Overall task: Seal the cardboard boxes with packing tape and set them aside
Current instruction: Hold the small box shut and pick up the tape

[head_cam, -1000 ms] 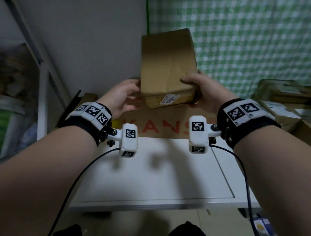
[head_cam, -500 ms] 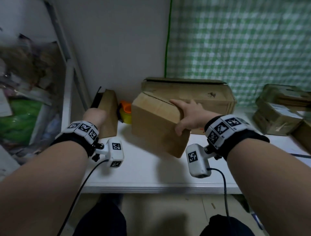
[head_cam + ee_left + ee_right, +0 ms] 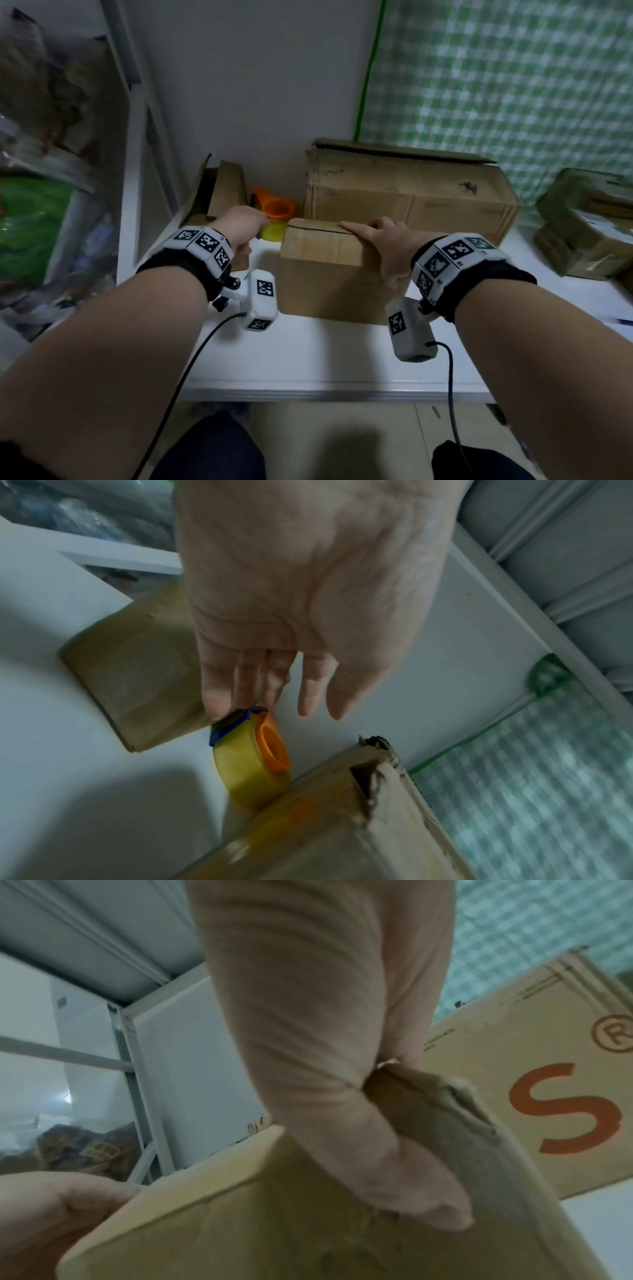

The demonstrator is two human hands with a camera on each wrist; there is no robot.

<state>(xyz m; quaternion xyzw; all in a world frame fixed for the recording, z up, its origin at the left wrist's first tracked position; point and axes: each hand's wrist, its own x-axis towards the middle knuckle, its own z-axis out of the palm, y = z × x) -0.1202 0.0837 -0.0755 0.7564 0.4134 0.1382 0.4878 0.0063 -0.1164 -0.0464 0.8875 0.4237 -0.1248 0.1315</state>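
Smooth yellow tape roll, orange core

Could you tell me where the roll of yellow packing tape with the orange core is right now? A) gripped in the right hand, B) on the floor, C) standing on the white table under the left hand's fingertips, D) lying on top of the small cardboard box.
C: the roll of yellow packing tape with the orange core stands on edge on the white table, the left hand reaching down with straight fingers at its top.
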